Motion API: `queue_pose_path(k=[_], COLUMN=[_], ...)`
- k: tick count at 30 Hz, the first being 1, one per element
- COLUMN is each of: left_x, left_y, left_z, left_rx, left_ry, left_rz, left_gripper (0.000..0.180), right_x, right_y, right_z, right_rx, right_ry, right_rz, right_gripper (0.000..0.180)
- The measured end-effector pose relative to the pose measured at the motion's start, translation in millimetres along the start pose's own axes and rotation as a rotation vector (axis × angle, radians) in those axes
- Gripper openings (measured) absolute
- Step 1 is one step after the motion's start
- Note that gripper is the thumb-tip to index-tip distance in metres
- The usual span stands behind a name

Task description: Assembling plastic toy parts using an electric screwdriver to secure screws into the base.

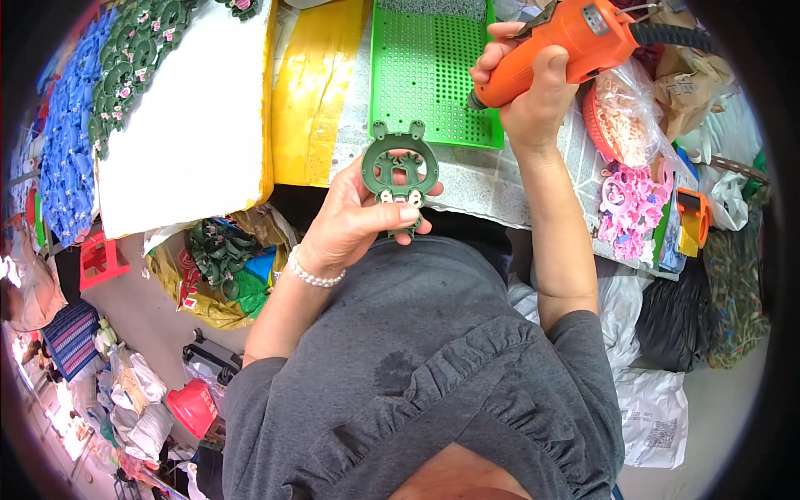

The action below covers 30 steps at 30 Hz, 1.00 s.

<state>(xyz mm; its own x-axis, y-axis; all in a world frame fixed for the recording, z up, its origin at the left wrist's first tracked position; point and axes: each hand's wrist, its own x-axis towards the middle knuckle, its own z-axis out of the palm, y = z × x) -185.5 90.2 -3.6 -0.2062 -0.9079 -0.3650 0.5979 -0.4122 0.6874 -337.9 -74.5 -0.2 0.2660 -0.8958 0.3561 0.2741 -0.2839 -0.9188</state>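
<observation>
My left hand [343, 218] is closed on a dark green plastic part [400, 147], a round frame with two small ears on top and small white and pink pieces near its lower end. My thumb presses on that lower end. My right hand [537, 104] grips an orange electric screwdriver [554, 52], its dark tip pointing down and left. Below that tip lies a bright green perforated tray [429, 96], with a heap of small grey metal pieces, too small to name, at its far end. The screwdriver tip is apart from the green part.
Left of the tray stands a white-topped block [187, 108] edged in yellow tape, with green parts [133, 62] and blue parts [71, 125] beyond. At right are a red basket [602, 125], pink parts [633, 204] and an orange tape dispenser [693, 218]. An open sack [196, 292] holds green parts.
</observation>
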Motion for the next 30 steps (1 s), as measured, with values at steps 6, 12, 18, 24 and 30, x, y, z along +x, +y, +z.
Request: queue_pose_path(k=[6, 12, 18, 24, 30], left_x=[0, 2, 0, 1, 1], left_y=[-1, -2, -3, -2, -4], left_z=[2, 1, 2, 5, 10], left_rx=[-0.054, -0.042, -0.037, -0.03, 0.037], left_ry=[-0.002, 0.024, 0.029, 0.038, 0.105], left_rz=[-0.014, -0.033, -0.012, -0.015, -0.003], left_gripper=[0.054, 0.054, 0.055, 0.049, 0.041], right_x=[-2, -3, -4, -4, -4], right_y=[6, 12, 13, 2, -23], right_z=[-4, -8, -9, -8, -11], right_rx=[0.039, 0.081, 0.102, 0.055, 0.153], right_ry=[-0.018, -0.024, -0.039, -0.007, -0.054], right_rz=[0.023, 0.046, 0.051, 0.051, -0.004], right_gripper=[0.08, 0.081, 0.081, 0.087, 0.096])
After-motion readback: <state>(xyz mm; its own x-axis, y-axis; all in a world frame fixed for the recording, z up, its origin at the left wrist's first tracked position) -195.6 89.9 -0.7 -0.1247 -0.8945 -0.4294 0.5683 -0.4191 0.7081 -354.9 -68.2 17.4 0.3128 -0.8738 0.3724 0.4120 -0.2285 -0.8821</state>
